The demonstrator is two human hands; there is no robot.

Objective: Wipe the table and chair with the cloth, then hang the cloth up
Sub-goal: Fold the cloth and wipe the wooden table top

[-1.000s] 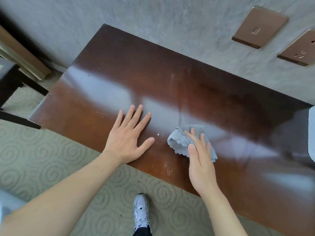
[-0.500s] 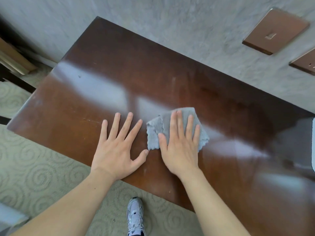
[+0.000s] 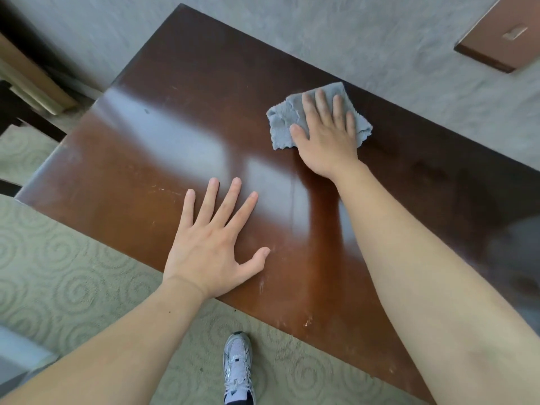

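Observation:
A glossy dark brown wooden table fills the middle of the view, its far edge against a grey wall. A small grey cloth lies flat near the table's far edge. My right hand presses on the cloth with straight, spread fingers, arm stretched forward. My left hand rests flat on the table near its front edge, fingers spread, holding nothing. The chair is only partly visible as dark wood at the far left.
A brown wall plate sits on the grey wall at upper right. Patterned beige carpet lies in front of the table, with my white sneaker on it. A pale blurred object shows at the table's right end.
My right hand has slid the cloth from the table's front middle away toward the far edge by the wall. My left hand has stayed flat near the front edge.

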